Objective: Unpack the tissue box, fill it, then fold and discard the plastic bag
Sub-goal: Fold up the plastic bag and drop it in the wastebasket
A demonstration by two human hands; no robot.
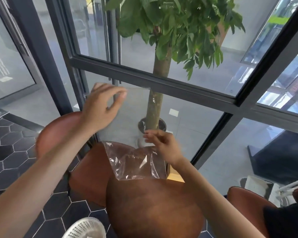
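Observation:
A clear plastic bag (132, 134) hangs in the air above the round brown table (153, 208). My left hand (102, 104) pinches its upper left corner between thumb and fingers, raised high. My right hand (162, 144) pinches the bag's right edge, lower down. The bag's bottom part is creased and dangles over the table's far side. A sliver of a light wooden tissue box (175, 176) shows on the table behind my right forearm; most of it is hidden.
Brown chairs (86, 170) stand around the table. A white mesh basket (86, 228) sits on the hexagon-tiled floor at the lower left. A potted tree (159, 93) and dark window frames stand just beyond the table.

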